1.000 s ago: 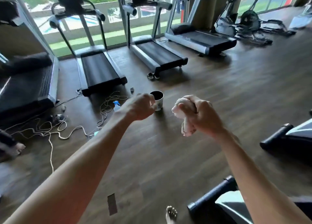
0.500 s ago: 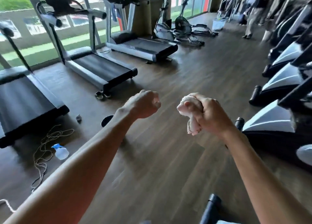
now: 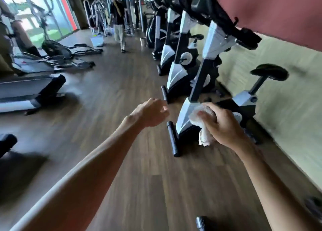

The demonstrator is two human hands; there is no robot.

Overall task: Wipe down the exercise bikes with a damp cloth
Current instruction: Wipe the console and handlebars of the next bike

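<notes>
No text, label, brand, number or sign can be read. The console screen atop the nearest exercise bike is dark and smeared by motion, and the bike's white shrouds show no legible marking.

Premises: a commercial gym floor. A row of upright exercise bikes stands along the right-hand wall, each with a black saddle and handlebar console. Opposite, by full-height windows, are a treadmill and elliptical trainers. Flooring is dark wood-effect plank. Weight-type frames stand at the far end, where a person walks.
</notes>
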